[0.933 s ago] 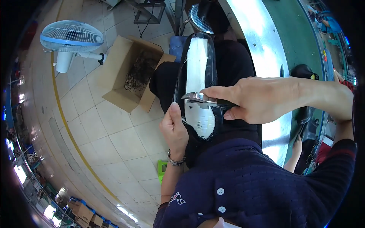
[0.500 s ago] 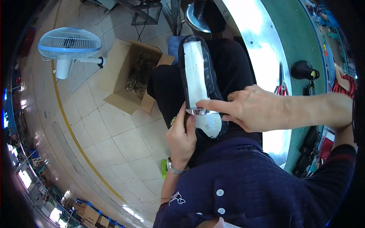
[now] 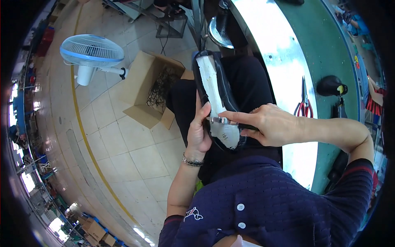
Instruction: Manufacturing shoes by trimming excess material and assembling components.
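Note:
A black shoe upper on its last (image 3: 227, 86) lies sole-up across my lap, its whitish bottom facing me and its black edge turned in around it. My left hand (image 3: 199, 133) is wrapped round its left side, the thumb near the waist of the sole. A tool with a shiny metal head (image 3: 219, 120) and dark handle sits against the bottom, just behind the wider end. My right hand (image 3: 276, 126) grips this tool, the index finger stretched along it. Its exact kind is unclear.
An open cardboard box (image 3: 140, 88) holding dark tangled strips stands left of my knees, beyond it a fan (image 3: 92, 51). On my right, red-handled pliers (image 3: 303, 108) lie on the metal edge of the green worktable (image 3: 304, 37), near a black shoe-shaped piece (image 3: 329, 85).
The left thumb has moved up along the shoe's edge. The tool's metal head is now turned differently against the sole, and its dark handle shows. The whole view has shifted slightly.

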`<move>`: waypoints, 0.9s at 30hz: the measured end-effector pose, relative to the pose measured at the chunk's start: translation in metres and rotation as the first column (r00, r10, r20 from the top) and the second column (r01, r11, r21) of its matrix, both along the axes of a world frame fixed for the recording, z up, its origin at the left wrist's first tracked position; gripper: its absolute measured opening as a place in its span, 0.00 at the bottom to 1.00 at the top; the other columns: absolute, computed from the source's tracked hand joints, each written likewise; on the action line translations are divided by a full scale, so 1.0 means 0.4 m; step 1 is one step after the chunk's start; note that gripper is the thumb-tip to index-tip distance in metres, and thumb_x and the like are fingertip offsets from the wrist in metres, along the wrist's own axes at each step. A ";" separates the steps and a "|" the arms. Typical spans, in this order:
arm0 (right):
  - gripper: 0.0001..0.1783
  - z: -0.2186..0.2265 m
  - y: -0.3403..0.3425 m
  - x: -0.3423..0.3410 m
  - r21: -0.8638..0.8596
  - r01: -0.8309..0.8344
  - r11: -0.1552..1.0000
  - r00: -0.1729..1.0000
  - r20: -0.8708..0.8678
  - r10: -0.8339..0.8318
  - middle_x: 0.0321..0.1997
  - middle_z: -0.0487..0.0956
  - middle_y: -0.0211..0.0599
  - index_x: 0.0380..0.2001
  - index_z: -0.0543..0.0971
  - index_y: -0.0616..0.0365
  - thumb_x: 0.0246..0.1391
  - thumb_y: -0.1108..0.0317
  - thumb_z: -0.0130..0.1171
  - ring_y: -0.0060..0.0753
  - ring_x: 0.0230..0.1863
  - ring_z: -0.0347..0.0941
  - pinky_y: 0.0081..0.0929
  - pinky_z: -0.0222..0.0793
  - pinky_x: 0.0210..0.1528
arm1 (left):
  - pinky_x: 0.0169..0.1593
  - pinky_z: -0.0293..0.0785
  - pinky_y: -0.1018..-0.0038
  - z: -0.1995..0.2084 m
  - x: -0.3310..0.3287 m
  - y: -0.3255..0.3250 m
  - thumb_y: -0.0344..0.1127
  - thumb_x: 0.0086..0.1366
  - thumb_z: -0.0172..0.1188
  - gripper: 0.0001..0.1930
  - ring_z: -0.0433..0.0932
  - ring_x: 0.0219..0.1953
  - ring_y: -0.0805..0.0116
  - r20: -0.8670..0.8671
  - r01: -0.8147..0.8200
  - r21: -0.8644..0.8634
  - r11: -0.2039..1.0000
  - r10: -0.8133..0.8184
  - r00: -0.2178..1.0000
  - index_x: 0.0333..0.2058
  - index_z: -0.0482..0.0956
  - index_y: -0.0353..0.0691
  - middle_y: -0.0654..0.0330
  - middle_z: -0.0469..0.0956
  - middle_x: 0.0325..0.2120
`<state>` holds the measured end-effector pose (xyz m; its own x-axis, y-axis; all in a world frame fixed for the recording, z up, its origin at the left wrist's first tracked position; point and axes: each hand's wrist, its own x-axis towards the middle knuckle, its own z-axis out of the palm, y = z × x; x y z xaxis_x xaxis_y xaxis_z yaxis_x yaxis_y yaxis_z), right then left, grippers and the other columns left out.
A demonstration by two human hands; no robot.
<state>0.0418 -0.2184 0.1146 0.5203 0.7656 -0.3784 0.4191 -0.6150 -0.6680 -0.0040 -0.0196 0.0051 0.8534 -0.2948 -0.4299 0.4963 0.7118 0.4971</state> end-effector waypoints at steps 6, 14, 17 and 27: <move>0.30 0.172 0.096 0.115 -0.149 -0.206 0.967 0.939 0.249 0.238 0.21 0.78 0.50 0.65 0.62 0.48 0.60 0.66 0.55 0.51 0.25 0.78 0.37 0.77 0.31 | 0.65 0.57 0.71 -0.061 -0.020 0.039 0.45 0.69 0.52 0.40 0.59 0.65 0.65 0.008 0.057 0.228 0.972 -0.061 0.998 0.71 0.37 0.47 0.53 0.54 0.66; 0.34 0.039 0.107 0.243 -0.243 -0.250 0.937 0.772 0.534 0.345 0.17 0.75 0.45 0.69 0.54 0.39 0.63 0.61 0.52 0.44 0.17 0.74 0.36 0.69 0.21 | 0.63 0.59 0.72 0.011 0.008 0.036 0.46 0.68 0.54 0.40 0.63 0.61 0.69 0.112 0.028 0.211 0.977 -0.053 0.992 0.71 0.39 0.51 0.58 0.57 0.65; 0.35 0.018 0.099 0.203 -0.036 -0.251 0.967 0.765 0.605 0.221 0.15 0.75 0.42 0.69 0.53 0.37 0.62 0.60 0.52 0.41 0.16 0.74 0.34 0.69 0.19 | 0.62 0.60 0.72 0.022 0.003 0.046 0.45 0.68 0.54 0.41 0.64 0.60 0.70 0.093 0.057 0.176 0.983 -0.074 0.993 0.71 0.39 0.52 0.60 0.59 0.64; 0.32 -0.049 0.084 0.132 -0.074 -0.150 0.986 0.870 0.463 0.167 0.15 0.76 0.38 0.68 0.56 0.41 0.62 0.64 0.51 0.35 0.16 0.75 0.29 0.69 0.17 | 0.60 0.63 0.73 -0.010 0.012 0.071 0.38 0.65 0.59 0.43 0.70 0.54 0.73 0.021 0.141 0.130 0.981 -0.145 0.989 0.71 0.39 0.51 0.61 0.66 0.58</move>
